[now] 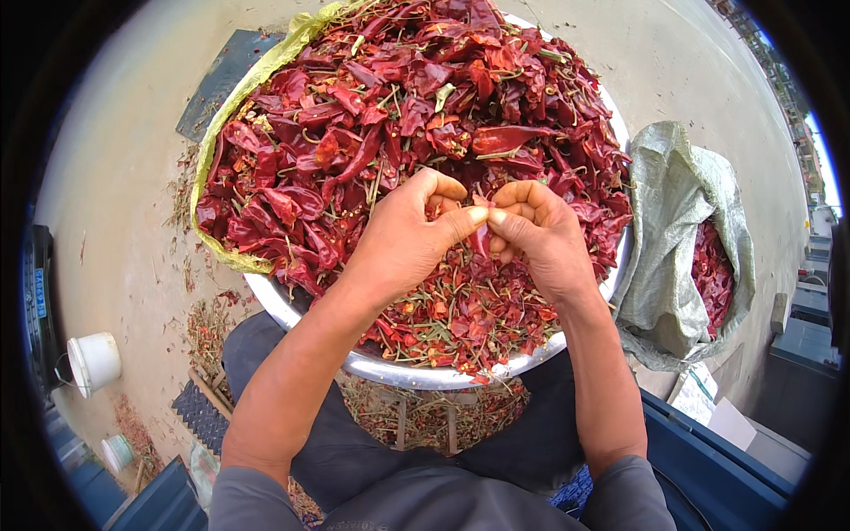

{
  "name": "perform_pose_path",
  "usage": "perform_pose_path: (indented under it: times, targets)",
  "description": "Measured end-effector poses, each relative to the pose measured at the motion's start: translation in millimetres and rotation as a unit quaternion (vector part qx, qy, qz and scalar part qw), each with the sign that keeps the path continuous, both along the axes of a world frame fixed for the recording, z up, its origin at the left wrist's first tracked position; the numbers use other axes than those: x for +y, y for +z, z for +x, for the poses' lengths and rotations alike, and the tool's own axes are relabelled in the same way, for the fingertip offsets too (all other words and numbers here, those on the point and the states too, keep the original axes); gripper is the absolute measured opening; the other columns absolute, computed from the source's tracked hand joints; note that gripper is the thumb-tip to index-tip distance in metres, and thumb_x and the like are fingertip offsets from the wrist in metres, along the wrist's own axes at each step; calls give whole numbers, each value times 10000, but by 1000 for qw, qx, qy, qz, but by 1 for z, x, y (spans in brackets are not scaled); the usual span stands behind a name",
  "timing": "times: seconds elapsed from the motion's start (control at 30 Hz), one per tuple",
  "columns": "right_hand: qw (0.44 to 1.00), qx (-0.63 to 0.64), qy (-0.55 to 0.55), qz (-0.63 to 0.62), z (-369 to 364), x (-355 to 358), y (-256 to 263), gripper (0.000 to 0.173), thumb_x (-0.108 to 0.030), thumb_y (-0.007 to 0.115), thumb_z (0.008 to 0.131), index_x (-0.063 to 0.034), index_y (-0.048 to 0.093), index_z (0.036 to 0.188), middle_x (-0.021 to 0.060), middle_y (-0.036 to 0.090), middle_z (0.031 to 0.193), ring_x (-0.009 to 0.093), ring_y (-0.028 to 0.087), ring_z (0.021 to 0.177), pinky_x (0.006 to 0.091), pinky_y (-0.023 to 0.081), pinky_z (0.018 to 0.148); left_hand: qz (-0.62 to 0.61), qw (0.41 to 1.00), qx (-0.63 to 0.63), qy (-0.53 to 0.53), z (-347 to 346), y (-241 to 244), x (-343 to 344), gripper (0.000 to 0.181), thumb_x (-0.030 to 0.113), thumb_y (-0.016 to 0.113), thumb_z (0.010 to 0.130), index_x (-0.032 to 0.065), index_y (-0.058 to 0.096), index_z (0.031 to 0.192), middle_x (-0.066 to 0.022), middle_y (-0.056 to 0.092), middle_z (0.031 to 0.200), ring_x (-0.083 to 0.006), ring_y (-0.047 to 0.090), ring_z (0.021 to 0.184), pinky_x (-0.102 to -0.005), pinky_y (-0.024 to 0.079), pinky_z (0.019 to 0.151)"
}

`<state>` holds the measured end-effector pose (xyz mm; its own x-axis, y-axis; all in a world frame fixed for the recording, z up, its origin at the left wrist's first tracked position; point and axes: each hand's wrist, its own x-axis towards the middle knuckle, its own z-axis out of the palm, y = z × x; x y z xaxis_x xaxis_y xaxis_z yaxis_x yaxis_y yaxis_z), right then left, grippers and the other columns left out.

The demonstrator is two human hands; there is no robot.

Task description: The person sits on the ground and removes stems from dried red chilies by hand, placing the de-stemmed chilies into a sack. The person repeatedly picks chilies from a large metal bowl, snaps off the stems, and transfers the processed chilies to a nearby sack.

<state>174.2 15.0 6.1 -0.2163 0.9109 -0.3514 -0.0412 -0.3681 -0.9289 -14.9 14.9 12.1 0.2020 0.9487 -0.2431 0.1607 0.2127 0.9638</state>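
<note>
My left hand point(412, 239) and my right hand point(544, 242) meet above a big metal basin point(405, 377), thumbs touching. Between their fingertips they pinch a small dried red chili pepper point(481, 239), partly hidden by the fingers. Behind them rises a large heap of dried red chili peppers point(372, 126), many with stems. Nearer to me, below the hands, lie broken pepper bits, stems and seeds point(458, 318). A yellow woven sack point(211, 166) edges the heap on its left side.
A grey-green woven sack point(664, 252) with red peppers inside stands right of the basin. A dark flat board point(226, 83) lies at the upper left. At the left are a white bucket point(99, 358) and a smaller tub point(118, 453). Stem debris point(209, 332) covers the ground nearby.
</note>
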Motion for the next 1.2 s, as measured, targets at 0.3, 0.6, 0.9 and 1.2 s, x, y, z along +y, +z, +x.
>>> perform_pose_path:
  times: [0.3, 0.6, 0.9, 1.2]
  targets:
    - [821, -467, 51, 323, 0, 2, -10, 173, -127, 649, 878, -17, 686, 1006, 145, 713, 832, 245, 725, 750, 373, 562, 638, -80, 993, -81, 35, 4, -7, 1, 136, 90, 589, 981, 39, 592, 1107, 1, 609, 824, -58, 514, 672, -212, 402, 576]
    - [723, -509, 439, 159, -19, -26, -19, 306, -187, 708, 861, -119, 744, 1157, 65, 707, 1139, 219, 674, 1062, 380, 573, 735, -76, 982, -172, -10, -15, -20, 7, 154, 24, 543, 988, 42, 574, 1138, -76, 621, 1051, -115, 569, 830, -239, 466, 691]
    - [764, -482, 323, 283, 0, -39, -14, 182, -186, 712, 807, -114, 781, 959, 45, 740, 963, 204, 703, 961, 370, 559, 699, -114, 982, -149, 0, -14, -37, 9, 173, 95, 579, 1005, 29, 595, 1165, 2, 516, 877, -50, 417, 636, -188, 337, 533]
    - [983, -168, -35, 60, -8, -30, -14, 166, -105, 690, 739, 57, 716, 765, 272, 672, 768, 412, 707, 802, 461, 574, 707, -98, 989, -109, 1, -22, -31, 9, 406, 261, 589, 1023, -2, 538, 1328, -22, 616, 1074, -41, 552, 804, -208, 441, 652]
